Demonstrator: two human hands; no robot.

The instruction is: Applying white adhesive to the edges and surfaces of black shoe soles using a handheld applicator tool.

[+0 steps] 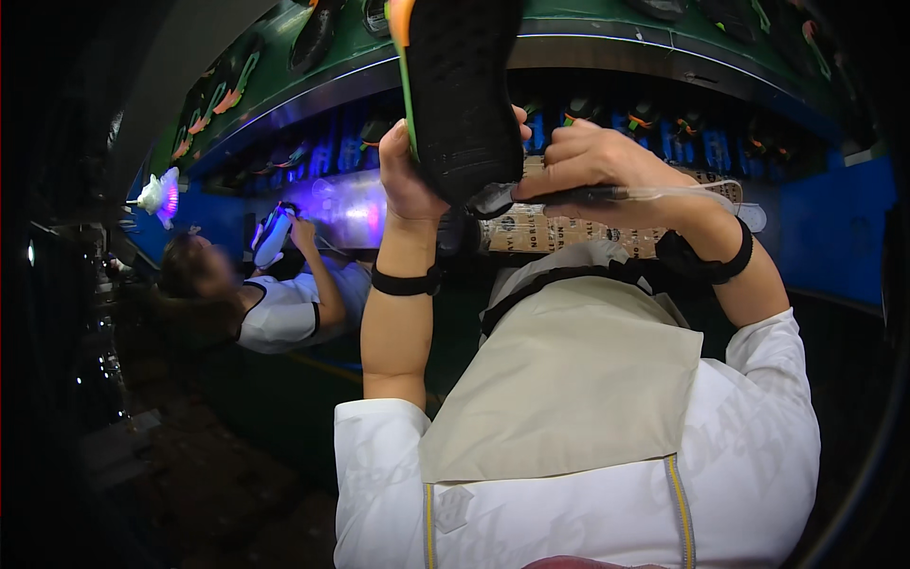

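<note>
A black shoe (463,104) with green and orange along its left edge is held up in front of me, its dark underside toward me. My left hand (409,178) is closed around it, the thumb at the left edge and fingertips showing at the right; the other fingers are hidden behind it. My right hand (602,161) grips the dark handle of a brush (578,195), with a clear tube (697,190) running back from it past the wrist. The brush's pale, wet-looking tip is at the shoe's lower end, seemingly touching it.
Past my hands lies a tape-covered cardboard surface (559,232), with a rack of shoes (640,116) behind it. A green conveyor (588,21) carrying shoes curves overhead. On the left, a co-worker (284,308) holds another shoe (272,235) under violet light. A blue panel (834,232) stands right.
</note>
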